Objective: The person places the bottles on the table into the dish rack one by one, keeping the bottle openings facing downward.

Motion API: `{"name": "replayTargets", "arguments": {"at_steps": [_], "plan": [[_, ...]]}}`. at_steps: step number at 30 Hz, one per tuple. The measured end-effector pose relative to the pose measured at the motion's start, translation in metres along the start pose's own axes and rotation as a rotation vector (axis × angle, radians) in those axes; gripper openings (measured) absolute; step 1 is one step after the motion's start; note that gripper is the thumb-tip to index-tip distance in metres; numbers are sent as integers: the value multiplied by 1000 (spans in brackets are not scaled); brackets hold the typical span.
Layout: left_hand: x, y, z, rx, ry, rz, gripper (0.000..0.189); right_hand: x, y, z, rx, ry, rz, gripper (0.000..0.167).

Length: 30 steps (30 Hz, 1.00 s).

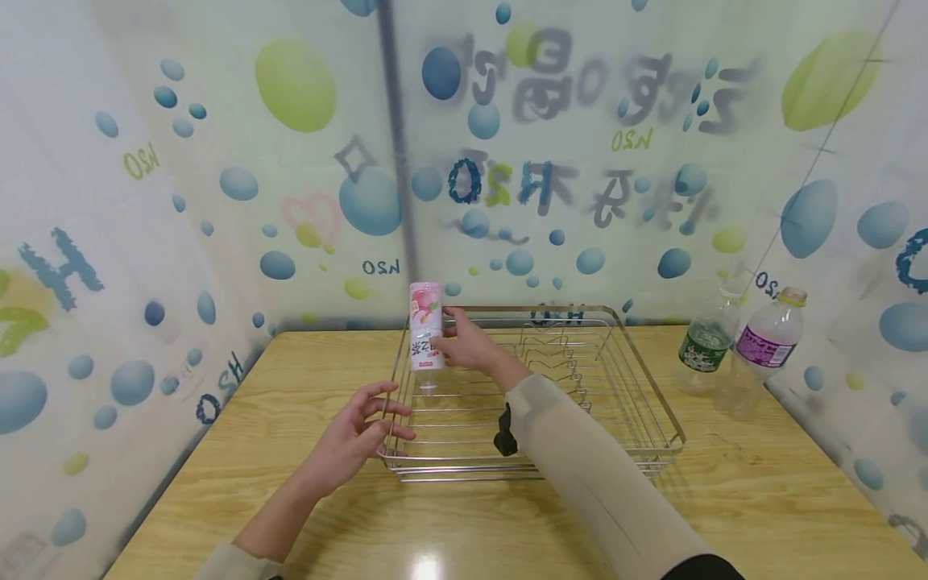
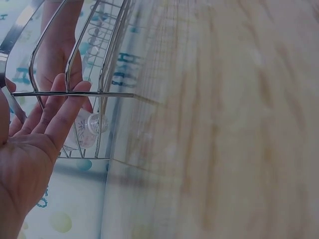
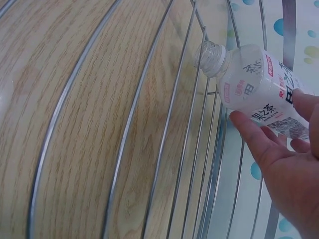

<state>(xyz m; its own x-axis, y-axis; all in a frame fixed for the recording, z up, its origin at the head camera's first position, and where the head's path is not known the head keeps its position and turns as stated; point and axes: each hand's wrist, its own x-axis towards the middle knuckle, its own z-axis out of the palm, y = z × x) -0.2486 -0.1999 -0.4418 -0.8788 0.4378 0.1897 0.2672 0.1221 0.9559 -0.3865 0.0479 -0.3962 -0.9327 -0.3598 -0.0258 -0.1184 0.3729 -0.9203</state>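
A printed sheet (image 1: 300, 205) with blue and green bubbles closes off the space behind a wood-grain table (image 1: 732, 499). A wire dish rack (image 1: 464, 457) stands on the table. To its right are a green-labelled bottle (image 1: 704, 348) and a purple-labelled bottle (image 1: 764, 346), side by side.

The right hand (image 1: 467, 342) has its grip closed around a pink peach-tea bottle (image 1: 426, 326), thumb against the label. The bottle is upside down over the rack's left end, its neck (image 3: 213, 59) lowest and no cap visible on it. Whether the neck touches the wires cannot be determined. The left hand (image 1: 348, 443) is at the rack's left side, fingers extended at the wires and its grip loose, holding nothing.

Risks, as judged: the narrow neck could slip between the bars or snag on one, tilting the bottle. The smooth label could slide through the fingers. The rack could shift if bumped, since the left hand does not clasp it. The right sleeve (image 1: 594, 475), lying across the rack, could catch on the wires.
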Motion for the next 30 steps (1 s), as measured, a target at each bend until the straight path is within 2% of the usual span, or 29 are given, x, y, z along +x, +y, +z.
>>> {"name": "replayTargets", "arguments": {"at_steps": [11,20,23,27,30], "plan": [[-1,-1,0,-50,-14,0,56,-1,-1,-1,20,7,10,75],[-1,-1,0,-28,-8,8,56,-2,-1,-2,28,21,2,73],[-1,-1,0,-23,-7,8,55,-2,-2,-4,11,55,9,74],[0,0,1,-17,5,1,55,-2,-7,-9,-20,146,8,80],[1,0,2,-21,9,-3,55,-3,-13,-15,49,212,-5,80]]}}
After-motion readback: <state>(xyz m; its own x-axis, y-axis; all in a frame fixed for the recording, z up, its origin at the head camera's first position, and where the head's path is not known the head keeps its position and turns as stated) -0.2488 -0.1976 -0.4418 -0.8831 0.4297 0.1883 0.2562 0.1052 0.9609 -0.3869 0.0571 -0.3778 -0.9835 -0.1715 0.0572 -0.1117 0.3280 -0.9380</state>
